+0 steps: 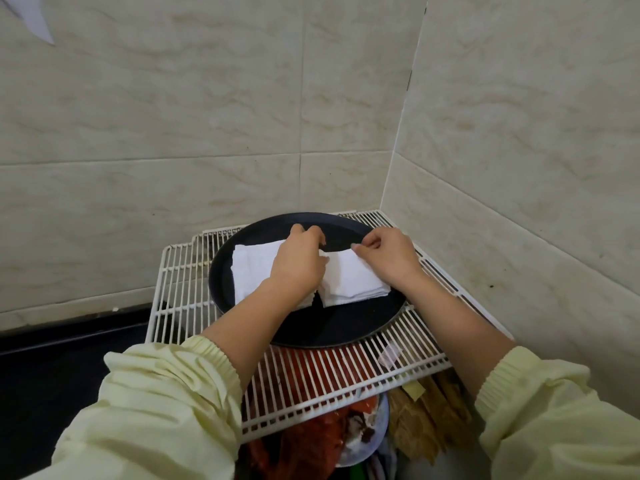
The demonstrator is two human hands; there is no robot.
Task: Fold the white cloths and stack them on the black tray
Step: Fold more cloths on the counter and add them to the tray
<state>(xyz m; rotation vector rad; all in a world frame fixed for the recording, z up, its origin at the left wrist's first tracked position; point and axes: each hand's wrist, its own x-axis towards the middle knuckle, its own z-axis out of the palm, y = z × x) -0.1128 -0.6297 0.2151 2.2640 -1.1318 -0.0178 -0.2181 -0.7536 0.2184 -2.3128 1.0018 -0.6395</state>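
A round black tray (339, 327) lies on a white wire rack. Two piles of folded white cloths sit on it side by side: a left pile (252, 275) and a right pile (349, 282). My left hand (299, 259) reaches over the gap between the piles, its fingers curled at the far edge of the cloths. My right hand (388, 252) pinches the far corner of the right pile's top cloth between thumb and fingers. Both forearms come out of pale yellow sleeves.
The white wire rack (346, 379) sits in a corner of beige tiled walls (207, 116), which close off the back and the right. Under the rack are red and brown items and a plate (367, 431). A dark surface (52, 368) lies to the left.
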